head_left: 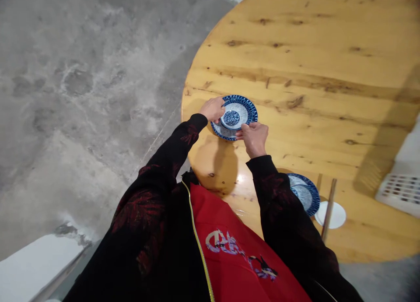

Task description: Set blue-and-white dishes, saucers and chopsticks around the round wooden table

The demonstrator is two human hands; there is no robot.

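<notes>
Left hand [213, 109] and right hand [255, 138] pinch 1 blue-patterned bowl [231, 118] over 1 plate [226, 133].

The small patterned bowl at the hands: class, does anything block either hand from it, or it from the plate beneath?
Nothing visible does: the left hand and right hand meet the small patterned bowl at its rim, and nothing shows between it and the blue-rimmed plate, though the bowl's underside is hidden.

Dining area, round wooden table [315, 52], patterned dishes [231, 118], chopsticks [329, 210], concrete floor [98, 74]
</notes>
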